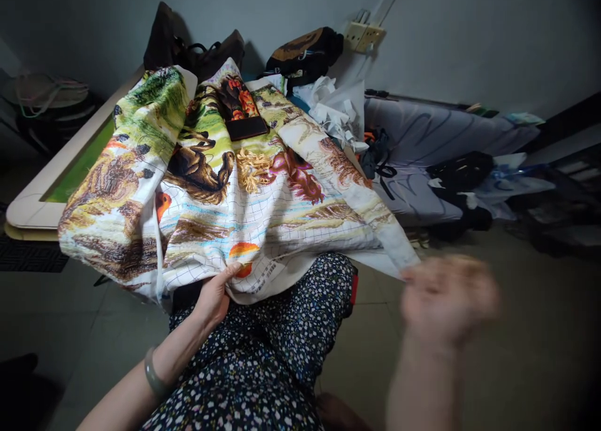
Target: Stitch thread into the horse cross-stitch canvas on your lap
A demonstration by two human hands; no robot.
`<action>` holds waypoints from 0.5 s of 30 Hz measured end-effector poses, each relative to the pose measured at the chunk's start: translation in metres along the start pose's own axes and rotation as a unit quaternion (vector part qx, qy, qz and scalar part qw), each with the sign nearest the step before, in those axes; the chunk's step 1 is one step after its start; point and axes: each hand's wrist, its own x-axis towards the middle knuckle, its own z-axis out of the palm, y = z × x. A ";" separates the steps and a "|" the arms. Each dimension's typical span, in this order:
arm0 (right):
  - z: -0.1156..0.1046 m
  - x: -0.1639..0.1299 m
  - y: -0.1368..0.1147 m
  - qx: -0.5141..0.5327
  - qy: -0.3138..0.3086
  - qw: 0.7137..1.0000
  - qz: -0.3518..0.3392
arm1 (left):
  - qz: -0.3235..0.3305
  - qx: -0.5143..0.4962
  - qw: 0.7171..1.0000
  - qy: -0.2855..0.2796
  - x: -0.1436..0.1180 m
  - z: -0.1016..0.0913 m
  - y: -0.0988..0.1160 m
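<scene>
Head view: cloth [267,213] spread over counter [28,209], centre frame.
Left hand [216,299]: pinching its near edge, lower centre; steadiness helps.
Right hand [448,299]: curled closed, blurred, lower right; contents unclear.
Cloth handling: flatter probably works better.

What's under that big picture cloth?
Beneath the picture cloth, part of a table shows at the left, with a pale rim and green top. Flowery clothing goes under the near edge. Anything else underneath is covered, so I can't tell.

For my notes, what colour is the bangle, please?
The bangle is greyish green, seen in the head view.
</scene>
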 end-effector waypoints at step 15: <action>0.112 -0.109 0.048 -0.127 -0.398 0.900 0.121 | -0.034 0.033 0.999 0.000 -0.003 -0.005 0.006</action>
